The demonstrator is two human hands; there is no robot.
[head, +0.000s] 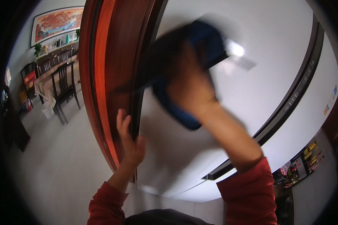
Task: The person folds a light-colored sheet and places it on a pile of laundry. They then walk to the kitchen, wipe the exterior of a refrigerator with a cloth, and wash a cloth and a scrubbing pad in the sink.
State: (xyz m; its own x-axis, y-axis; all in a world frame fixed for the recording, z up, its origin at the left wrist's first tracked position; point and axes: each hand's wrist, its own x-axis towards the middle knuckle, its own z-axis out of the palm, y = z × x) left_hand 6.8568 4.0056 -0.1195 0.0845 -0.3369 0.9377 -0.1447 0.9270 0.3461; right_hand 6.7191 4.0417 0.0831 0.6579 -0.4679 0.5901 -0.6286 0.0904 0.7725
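My right hand (190,84), blurred by motion, is on a dark blue and black cloth (209,42) in front of a glossy white refrigerator door (256,42). Whether the cloth touches the door cannot be told, and the fingertips are hard to make out. Lower and to the left, my left hand (131,137) is raised with its fingers apart and holds nothing. It is close to the dark edge between the refrigerator and a reddish-brown wooden door frame (121,56).
Beyond the frame at left are a black wooden chair (63,81), a cloth-covered table (46,84), a white bin (47,109) and a framed landscape picture (57,24). Shelves with packages (312,154) stand at lower right. A dark handle strip (295,95) crosses the refrigerator.
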